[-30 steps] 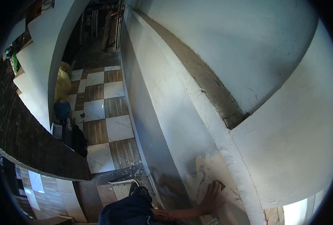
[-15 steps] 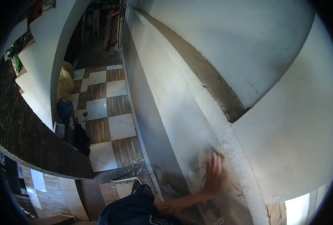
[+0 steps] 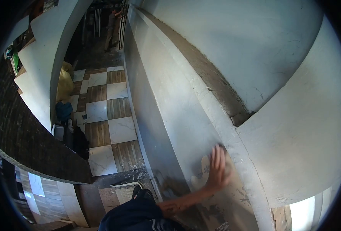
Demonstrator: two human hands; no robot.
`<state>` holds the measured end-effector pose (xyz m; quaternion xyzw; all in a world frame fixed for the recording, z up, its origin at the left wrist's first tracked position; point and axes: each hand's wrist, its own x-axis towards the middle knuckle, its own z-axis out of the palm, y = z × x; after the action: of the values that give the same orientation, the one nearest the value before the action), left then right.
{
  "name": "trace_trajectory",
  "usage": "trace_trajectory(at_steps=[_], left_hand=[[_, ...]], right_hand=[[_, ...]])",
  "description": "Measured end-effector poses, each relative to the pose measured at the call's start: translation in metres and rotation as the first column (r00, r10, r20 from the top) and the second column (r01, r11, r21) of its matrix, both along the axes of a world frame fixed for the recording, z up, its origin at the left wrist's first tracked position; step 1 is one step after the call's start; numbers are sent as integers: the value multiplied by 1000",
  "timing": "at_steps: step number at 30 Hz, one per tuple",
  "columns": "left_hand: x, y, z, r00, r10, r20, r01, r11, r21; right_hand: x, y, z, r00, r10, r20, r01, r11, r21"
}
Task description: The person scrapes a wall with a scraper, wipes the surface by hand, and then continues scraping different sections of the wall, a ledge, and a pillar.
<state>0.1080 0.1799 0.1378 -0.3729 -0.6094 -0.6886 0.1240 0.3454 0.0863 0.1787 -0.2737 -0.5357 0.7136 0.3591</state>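
Note:
My left hand [image 3: 217, 169] reaches in from the lower left and presses against the sloping wall [image 3: 186, 127] on the right. Its fingers are together and point up the wall, slightly blurred. A small dark edge shows at the fingertips, but the thing under them is hidden. Around the hand the pale coating is gone in ragged patches, baring a tan patch [image 3: 205, 163]. Below the forearm the surface is brown and scuffed. My right hand is out of view.
A ledge [image 3: 201, 65] runs along the wall. Left are a curved stair side [image 3: 43, 69], a yellow sack [image 3: 65, 82] and dark items on the checkered tile floor [image 3: 101, 159]. A pale slatted seat [image 3: 126, 193] lies near my shoes. A person [image 3: 111, 30] stands far back.
My left hand has slid a little up the wall, staying against it. The view has shifted slightly, and more of the bare tan patch shows left of the fingers.

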Motion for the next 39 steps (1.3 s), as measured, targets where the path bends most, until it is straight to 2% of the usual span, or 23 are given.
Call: trace_trajectory(at_steps=[3,7,8,10,11,13,16,17,18,20,21,23,25,27,28,30,31,33,34,35,36,38,39], left_hand=[[-13,4,5,992,126,-7,-126,991,-55],[100,-14,-89,937,-282,-206,243,950,-195],[100,-16,-88,938,-278,-205,239,951,-195],[100,-27,-78,819,-495,-288,411,858,-307],[91,-22,-72,818,-497,-289,412,858,-308],[45,-6,-34,855,-56,-515,34,998,-51],[18,-9,-12,951,-89,-295,58,992,-112],[34,-9,-18,978,-136,-159,128,990,-59],[55,-14,-42,977,-135,-166,127,990,-60],[89,-22,-92,717,-477,-509,364,878,-310],[82,-20,-89,718,-474,-510,363,880,-306],[57,-16,-79,598,-236,-766,179,971,-160],[26,-9,-50,779,-90,-621,116,993,1],[-5,2,-38,911,77,-406,-81,997,8],[-4,1,-30,911,75,-406,-80,997,4],[7,3,-9,999,12,-41,-5,987,161],[30,3,-18,998,-34,-47,39,994,98],[77,-8,-46,918,-275,-285,294,956,24],[77,-6,-56,919,-274,-284,293,956,25],[71,-7,-63,818,-210,-535,220,974,-46],[66,-8,-69,647,-156,-747,130,987,-94],[16,-1,-48,867,-92,-489,50,994,-98],[-11,-2,-26,966,-33,-257,27,999,-27]], right_hand=[[-9,-5,15,999,29,-22,-30,995,-93],[-8,0,6,998,35,-53,-39,996,-77],[-7,1,3,998,39,-58,-43,996,-74],[-4,3,-3,997,44,-69,-49,996,-72],[-3,4,-6,996,42,-75,-48,996,-70],[-1,7,-8,995,35,-90,-40,997,-58],[5,5,-1,997,29,-78,-31,999,-20],[2,6,2,996,42,-80,-41,999,14],[-5,4,6,995,43,-86,-41,999,14],[-15,0,16,999,19,-50,-15,997,79],[-14,3,15,999,21,-49,-17,996,82],[-13,2,11,991,49,-126,-42,998,56],[-12,4,11,993,51,-104,-44,997,68],[-13,4,12,995,53,-85,-46,996,82],[-13,3,13,996,52,-71,-43,992,122],[-16,2,15,997,50,-60,-40,985,166],[-21,0,16,997,30,-71,-14,977,214],[-19,-3,14,997,12,-80,9,966,259],[-10,-5,10,989,-145,-20,144,988,-52],[-4,-6,7,958,-276,84,287,894,-344],[0,-4,5,957,-279,83,291,894,-340],[6,2,0,985,53,-163,-63,996,-57],[15,5,-10,985,48,-165,-59,996,-63]])
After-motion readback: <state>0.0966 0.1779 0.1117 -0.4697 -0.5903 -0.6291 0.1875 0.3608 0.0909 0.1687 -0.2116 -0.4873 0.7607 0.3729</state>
